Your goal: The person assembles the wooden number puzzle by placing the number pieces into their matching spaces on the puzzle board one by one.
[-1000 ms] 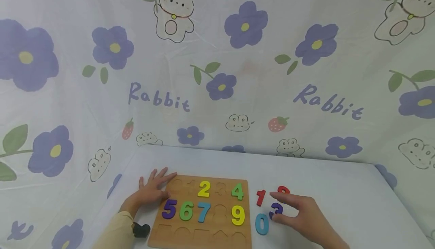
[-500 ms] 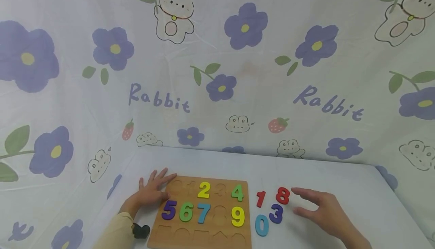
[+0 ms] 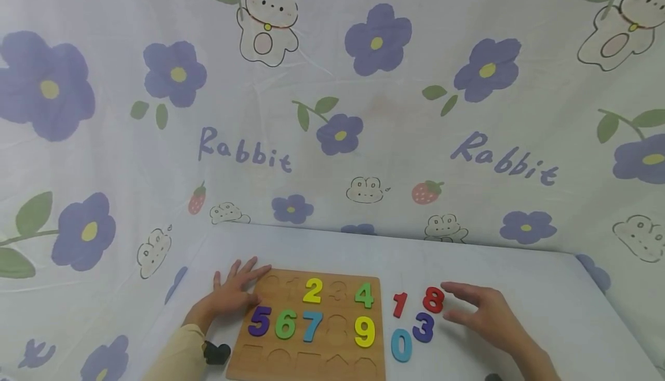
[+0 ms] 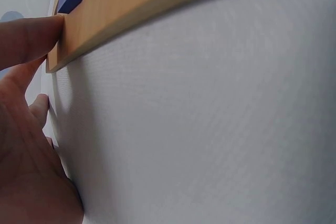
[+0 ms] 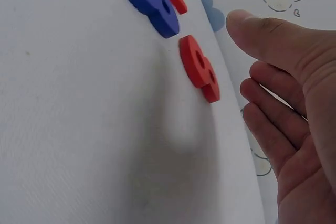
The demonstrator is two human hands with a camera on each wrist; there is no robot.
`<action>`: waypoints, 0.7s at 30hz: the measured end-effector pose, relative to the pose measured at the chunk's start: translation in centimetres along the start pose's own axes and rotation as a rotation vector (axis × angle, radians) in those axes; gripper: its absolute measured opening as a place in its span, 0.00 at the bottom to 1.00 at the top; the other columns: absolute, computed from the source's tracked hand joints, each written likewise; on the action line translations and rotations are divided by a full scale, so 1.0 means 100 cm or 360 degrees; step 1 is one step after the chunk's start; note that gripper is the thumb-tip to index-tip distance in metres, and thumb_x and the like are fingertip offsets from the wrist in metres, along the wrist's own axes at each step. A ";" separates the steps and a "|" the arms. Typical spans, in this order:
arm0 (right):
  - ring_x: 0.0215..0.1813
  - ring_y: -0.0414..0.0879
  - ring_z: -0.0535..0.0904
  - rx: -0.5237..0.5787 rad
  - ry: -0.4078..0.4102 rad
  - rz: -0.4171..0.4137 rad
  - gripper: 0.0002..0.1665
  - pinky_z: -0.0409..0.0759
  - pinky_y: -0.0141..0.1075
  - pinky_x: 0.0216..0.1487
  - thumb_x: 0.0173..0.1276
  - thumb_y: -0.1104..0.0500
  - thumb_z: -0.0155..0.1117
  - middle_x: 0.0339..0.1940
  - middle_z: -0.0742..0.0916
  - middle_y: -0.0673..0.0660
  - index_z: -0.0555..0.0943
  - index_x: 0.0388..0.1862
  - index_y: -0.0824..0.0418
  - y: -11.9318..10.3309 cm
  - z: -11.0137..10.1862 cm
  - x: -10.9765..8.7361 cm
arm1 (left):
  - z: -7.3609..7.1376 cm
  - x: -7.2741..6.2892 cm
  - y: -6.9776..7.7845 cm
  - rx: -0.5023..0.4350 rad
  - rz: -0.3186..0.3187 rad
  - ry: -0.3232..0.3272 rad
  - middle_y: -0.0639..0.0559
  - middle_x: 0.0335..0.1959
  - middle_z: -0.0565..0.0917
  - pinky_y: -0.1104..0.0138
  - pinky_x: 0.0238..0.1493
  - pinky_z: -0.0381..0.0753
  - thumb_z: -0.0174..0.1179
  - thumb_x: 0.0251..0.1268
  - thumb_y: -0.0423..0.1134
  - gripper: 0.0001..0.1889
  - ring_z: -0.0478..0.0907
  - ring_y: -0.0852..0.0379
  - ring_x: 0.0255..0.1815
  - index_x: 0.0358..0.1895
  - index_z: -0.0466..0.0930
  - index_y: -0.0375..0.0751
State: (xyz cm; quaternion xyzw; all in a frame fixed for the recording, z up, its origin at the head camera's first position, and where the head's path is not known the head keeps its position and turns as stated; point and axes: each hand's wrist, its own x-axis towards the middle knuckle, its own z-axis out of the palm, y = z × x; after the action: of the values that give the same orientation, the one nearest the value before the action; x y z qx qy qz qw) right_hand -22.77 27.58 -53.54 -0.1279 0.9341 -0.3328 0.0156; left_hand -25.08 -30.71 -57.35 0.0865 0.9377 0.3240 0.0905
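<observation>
A wooden number puzzle board (image 3: 306, 358) lies on the table, with yellow 2 (image 3: 313, 291), green 4 (image 3: 364, 295), purple 5 (image 3: 259, 321), green 6 (image 3: 285, 324), blue 7 (image 3: 312, 327) and yellow 9 (image 3: 365, 332) set in it. My left hand (image 3: 232, 290) rests spread at its left edge, the thumb (image 4: 31, 38) touching the board. Beside the board's right side lie a red 1 (image 3: 399, 305), red 8 (image 3: 433, 300), purple 3 (image 3: 424, 328) and blue 0 (image 3: 401, 345). My right hand (image 3: 490, 314) holds nothing, thumb and forefinger parted just right of the red 8.
Several shaped recesses along the board's front row hold no pieces. A white table (image 3: 545, 294) extends behind and right of the pieces. A curtain (image 3: 332, 81) printed with rabbits and flowers hangs behind it.
My right hand has drawn back rightward from over the red 8 and purple 3, uncovering both, then shifted slightly left toward the 8. The left hand stays on the board.
</observation>
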 end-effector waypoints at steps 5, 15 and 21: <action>0.73 0.65 0.83 0.0005 -0.0031 0.0025 0.37 0.83 0.63 0.70 0.64 0.50 0.86 0.66 0.91 0.59 0.86 0.70 0.59 0.004 0.010 0.007 | 0.005 0.002 -0.009 0.0022 0.0046 0.0031 0.36 0.91 0.54 0.17 0.74 0.17 0.68 0.61 0.49 0.41 0.32 0.19 0.89 0.82 0.73 0.66; 0.74 0.65 0.83 -0.0067 -0.0006 0.0065 0.39 0.82 0.63 0.72 0.61 0.50 0.87 0.67 0.91 0.59 0.85 0.71 0.59 0.012 0.025 0.015 | 0.002 0.000 0.001 0.0048 -0.0059 -0.0040 0.39 0.92 0.50 0.21 0.78 0.16 0.67 0.64 0.44 0.41 0.30 0.23 0.91 0.84 0.70 0.60; 0.73 0.63 0.84 -0.0071 0.0037 0.0061 0.37 0.82 0.62 0.71 0.63 0.53 0.86 0.66 0.91 0.59 0.86 0.71 0.59 0.014 0.029 0.019 | -0.006 -0.003 0.008 0.0031 -0.0060 -0.0070 0.36 0.92 0.49 0.21 0.77 0.14 0.67 0.62 0.44 0.43 0.28 0.23 0.91 0.84 0.70 0.58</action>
State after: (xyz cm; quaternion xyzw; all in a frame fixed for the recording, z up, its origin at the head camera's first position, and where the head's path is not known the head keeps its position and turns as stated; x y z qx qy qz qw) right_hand -24.56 26.35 -56.53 -0.1065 0.9438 -0.3129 0.0084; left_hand -24.84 -30.51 -56.36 0.0769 0.9401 0.3110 0.1164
